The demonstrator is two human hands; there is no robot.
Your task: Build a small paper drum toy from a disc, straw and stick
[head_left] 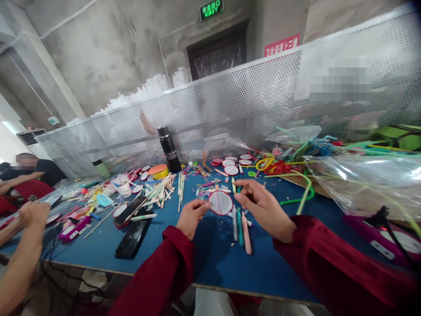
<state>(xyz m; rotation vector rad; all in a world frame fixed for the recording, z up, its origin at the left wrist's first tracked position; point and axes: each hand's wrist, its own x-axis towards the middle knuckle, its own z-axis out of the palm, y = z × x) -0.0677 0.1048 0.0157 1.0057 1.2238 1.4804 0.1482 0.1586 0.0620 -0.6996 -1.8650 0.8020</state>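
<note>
My left hand [194, 215] is closed, thumb and finger pinching the left edge of a round white disc with a red rim [220, 202]. On the other side, my right hand [258, 202] is closed on a thin crayon-like stick with a pale yellow-green tip [233, 184]. Something teal shows beside that stick at the fingers, and I cannot make out whether it is separate. Just below lie a grey stick [234, 223], a teal stick [240, 228] and a pink stick [246, 233], side by side on the blue table [213, 267].
Left of my hands are phones [133, 237], loose wooden sticks [162, 188] and a black thermos [169, 149]. More red-rimmed discs [231, 170] lie at the back. Coloured tubes [304, 188], a plastic bag [368, 184] and a purple device [384, 241] occupy the right. Another person's arm [28, 250] reaches in at left.
</note>
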